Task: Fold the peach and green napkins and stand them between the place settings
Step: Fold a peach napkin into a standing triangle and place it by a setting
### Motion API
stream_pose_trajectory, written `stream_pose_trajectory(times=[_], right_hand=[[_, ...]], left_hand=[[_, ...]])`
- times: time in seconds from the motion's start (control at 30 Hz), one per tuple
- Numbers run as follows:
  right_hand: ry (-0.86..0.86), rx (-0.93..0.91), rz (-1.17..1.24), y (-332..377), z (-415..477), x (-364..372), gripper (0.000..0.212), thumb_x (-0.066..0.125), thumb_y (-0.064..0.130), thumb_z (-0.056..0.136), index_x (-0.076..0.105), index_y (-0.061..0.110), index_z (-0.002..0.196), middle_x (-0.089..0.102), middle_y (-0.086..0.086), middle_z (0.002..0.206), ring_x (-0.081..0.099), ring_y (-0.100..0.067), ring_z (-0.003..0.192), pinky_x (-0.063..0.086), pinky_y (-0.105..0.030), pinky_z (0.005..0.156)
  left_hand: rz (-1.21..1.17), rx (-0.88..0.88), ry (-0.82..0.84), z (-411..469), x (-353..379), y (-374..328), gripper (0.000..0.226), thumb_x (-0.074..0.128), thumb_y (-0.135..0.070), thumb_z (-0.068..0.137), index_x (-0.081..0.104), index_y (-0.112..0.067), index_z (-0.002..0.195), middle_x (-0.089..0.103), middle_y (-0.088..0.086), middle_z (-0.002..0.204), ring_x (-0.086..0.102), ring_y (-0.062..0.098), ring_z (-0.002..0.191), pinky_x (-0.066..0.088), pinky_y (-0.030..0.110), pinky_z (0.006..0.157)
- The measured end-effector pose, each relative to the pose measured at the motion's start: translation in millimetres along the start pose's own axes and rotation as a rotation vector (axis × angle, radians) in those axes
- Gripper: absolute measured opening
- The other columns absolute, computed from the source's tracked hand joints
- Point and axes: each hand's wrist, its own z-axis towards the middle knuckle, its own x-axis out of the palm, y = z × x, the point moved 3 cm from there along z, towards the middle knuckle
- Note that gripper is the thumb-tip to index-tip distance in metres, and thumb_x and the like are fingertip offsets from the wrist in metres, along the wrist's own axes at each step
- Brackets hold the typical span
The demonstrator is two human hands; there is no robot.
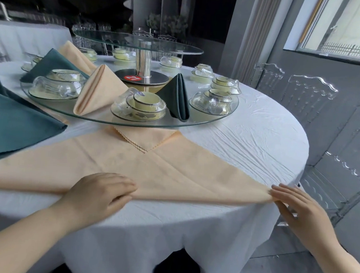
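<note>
The surface [169,216] lies bare along the near edge. Farther in, the flat peach napkin [161,173] spreads wide; behind it the glass ring [133,123] carries wrapped bowls [138,108] and standing napkins [97,90]. A green stack [16,125] crowds the left.

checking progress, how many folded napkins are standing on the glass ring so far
4. Near peach napkin left of the closest place setting, near green napkin right of it, far green napkin and far peach napkin at back left. More may be hidden on the far side.
</note>
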Motion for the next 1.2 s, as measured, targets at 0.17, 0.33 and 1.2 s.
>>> stream_pose_trajectory(times=[0.17,0.33,1.2], right_hand=[[-0.049,0.059,-0.032,1.2,0.8,-15.3,0.032,0.040,0.029,0.082,0.071,0.036,0.083,0.073,0.003,0.083,0.062,-0.005,0.091,0.027,-0.001,0.093],[-0.052,0.137,0.253,-1.2,0.4,-64.4,0.050,0.067,0.018,0.081,0.058,0.067,0.077,0.057,0.048,0.078,0.054,0.024,0.081,0.039,0.003,0.078],[0.188,0.303,0.625,84.1,181.8,61.9,0.031,0.064,0.000,0.078,0.057,0.023,0.059,0.057,-0.001,0.061,0.048,0.006,0.044,0.037,-0.014,0.052]], left_hand=[[0.031,0.053,-0.072,0.5,1.1,1.5,0.063,0.022,-0.031,0.099,0.073,-0.014,0.067,0.071,-0.005,0.070,0.065,0.009,0.067,0.043,0.022,0.064],[-0.113,0.066,-0.007,-18.1,-15.7,-15.9,0.028,0.048,-0.024,0.074,0.072,-0.014,0.065,0.069,-0.008,0.067,0.055,0.003,0.072,0.044,0.017,0.058],[0.149,-0.516,0.159,108.2,37.5,73.0,0.052,0.037,-0.027,0.096,0.019,-0.024,0.145,0.017,-0.001,0.149,0.025,0.020,0.131,0.015,0.028,0.101]])
